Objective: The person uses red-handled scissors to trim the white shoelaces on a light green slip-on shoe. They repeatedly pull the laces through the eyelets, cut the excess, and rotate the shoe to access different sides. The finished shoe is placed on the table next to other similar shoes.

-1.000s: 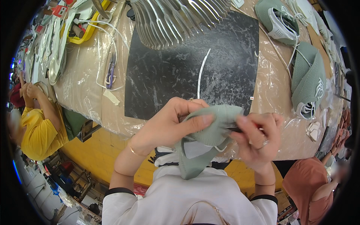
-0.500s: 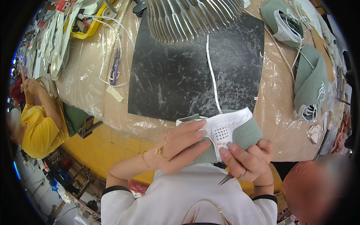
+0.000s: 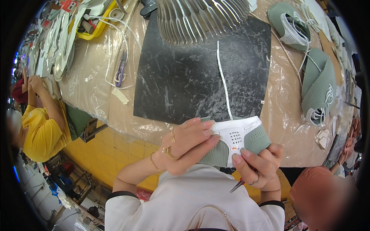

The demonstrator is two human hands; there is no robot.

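Note:
Between my hands is a sage-green knit shoe upper [image 3: 257, 139] with a white perforated panel, held above the table's near edge. My left hand [image 3: 186, 144] grips its left side, fingers lying across the white panel. My right hand [image 3: 259, 165] pinches the lower edge of that panel between thumb and fingers. Tucked in my right palm is a small red-handled tool [image 3: 237, 186] with thin, dark pointed tips; the rest of it is hidden. A white shoelace [image 3: 224, 82] runs from behind the upper across a scuffed black mat [image 3: 177, 81].
A row of metal dies or forks [image 3: 202, 19] stands at the mat's far edge. Purple-handled scissors [image 3: 120, 73] lie left, near a yellow tray [image 3: 101, 29]. Two green shoe uppers [image 3: 319, 86] with laces rest at right. Co-workers sit left, in a yellow shirt [image 3: 44, 133], and right.
The upper has shifted slightly right and down in view, with both hands still on it. My left fingers have moved a little along the panel. The pointed tool has tilted slightly.

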